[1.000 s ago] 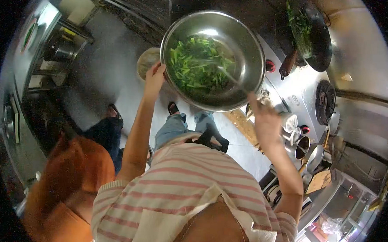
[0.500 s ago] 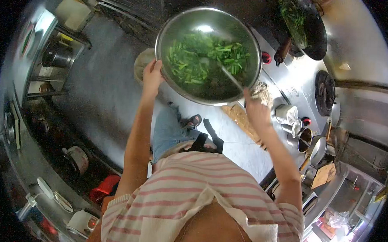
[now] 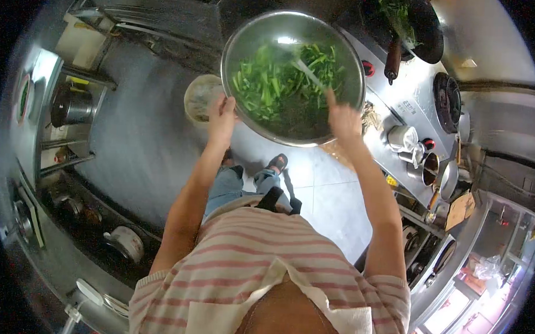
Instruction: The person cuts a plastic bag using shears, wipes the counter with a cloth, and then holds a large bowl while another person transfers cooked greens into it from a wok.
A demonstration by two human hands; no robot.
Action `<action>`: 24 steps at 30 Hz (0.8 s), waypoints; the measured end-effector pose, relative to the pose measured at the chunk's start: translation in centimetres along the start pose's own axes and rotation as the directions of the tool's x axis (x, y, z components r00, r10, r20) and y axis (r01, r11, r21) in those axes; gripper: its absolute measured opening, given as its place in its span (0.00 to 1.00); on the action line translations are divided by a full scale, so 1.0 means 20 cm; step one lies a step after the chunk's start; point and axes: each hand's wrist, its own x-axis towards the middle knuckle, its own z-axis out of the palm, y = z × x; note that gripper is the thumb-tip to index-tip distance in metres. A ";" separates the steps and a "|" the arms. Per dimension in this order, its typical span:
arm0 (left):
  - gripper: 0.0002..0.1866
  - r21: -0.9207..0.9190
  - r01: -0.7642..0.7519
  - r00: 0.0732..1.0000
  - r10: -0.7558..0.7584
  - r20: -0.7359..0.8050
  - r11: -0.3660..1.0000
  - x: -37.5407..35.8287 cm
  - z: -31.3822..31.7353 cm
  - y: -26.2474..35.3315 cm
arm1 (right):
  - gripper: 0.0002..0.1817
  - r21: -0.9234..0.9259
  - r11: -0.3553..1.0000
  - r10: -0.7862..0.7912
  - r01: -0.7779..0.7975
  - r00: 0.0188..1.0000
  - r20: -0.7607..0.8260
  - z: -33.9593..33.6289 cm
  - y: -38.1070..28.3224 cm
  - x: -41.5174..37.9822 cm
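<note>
A large steel mixing bowl (image 3: 290, 135) is held up in front of me, tilted so its inside shows. Chopped green vegetables (image 3: 265, 83) lie in it, some blurred by motion. My left hand (image 3: 223, 120) grips the bowl's rim at the lower left, thumb up over the edge. My right hand (image 3: 344, 121), slightly blurred, is closed round the handle of a pale long utensil (image 3: 310, 73). The utensil reaches into the bowl among the greens; the shape of its end cannot be made out.
On the right, a steel counter (image 3: 404, 107) carries a burner (image 3: 447, 103), white containers (image 3: 402, 137) and pots (image 3: 428, 168). A dark wok (image 3: 429, 46) with leafy greens sits at the back right. A round bin-like container (image 3: 202, 95) stands behind the bowl; shelves with pots line the left.
The bowl has shifted slightly right. My right hand has moved up and left, carrying the utensil further into the greens, which have shifted. My left hand still grips the rim.
</note>
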 end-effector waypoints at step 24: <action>0.29 0.047 0.094 0.986 -0.100 0.135 0.994 0.03 -0.05 0.00 | 0.31 -0.091 0.994 -0.057 0.062 0.997 0.051 -0.10 0.00 -0.29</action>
